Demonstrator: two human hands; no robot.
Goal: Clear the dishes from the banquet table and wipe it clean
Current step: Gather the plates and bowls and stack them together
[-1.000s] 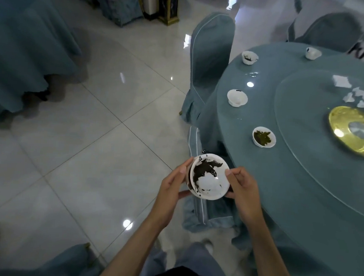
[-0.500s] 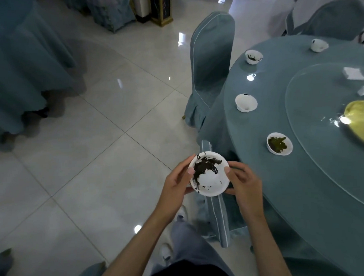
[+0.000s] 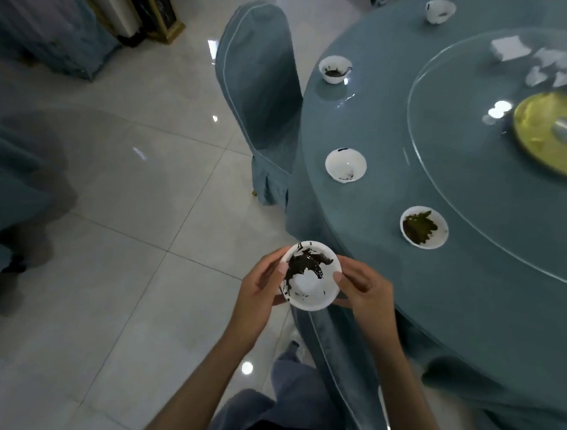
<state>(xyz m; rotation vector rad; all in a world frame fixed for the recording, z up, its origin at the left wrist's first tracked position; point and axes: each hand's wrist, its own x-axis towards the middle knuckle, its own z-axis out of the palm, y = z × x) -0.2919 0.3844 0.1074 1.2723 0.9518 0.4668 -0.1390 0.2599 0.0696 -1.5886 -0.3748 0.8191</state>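
Observation:
I hold a small white bowl (image 3: 311, 281) smeared with dark sauce in both hands, off the left edge of the round banquet table (image 3: 466, 304). My left hand (image 3: 259, 291) grips its left rim and my right hand (image 3: 363, 290) grips its right rim. On the blue tablecloth stand several more white bowls: one with green leftovers (image 3: 423, 226), a nearly clean bowl (image 3: 345, 165), a bowl with dark residue (image 3: 334, 69) and a far bowl (image 3: 440, 10).
A glass turntable (image 3: 465, 196) covers the table's middle, carrying a gold plate (image 3: 539, 138) and white paper scraps (image 3: 508, 47). A covered chair (image 3: 258, 93) stands at the table's left and another chair back (image 3: 341, 357) is under my hands. Tiled floor (image 3: 112, 240) lies to the left.
The bowl has stayed in both hands at about the same place. My view has shifted closer to the table, and the chair beneath my hands has slid lower in view.

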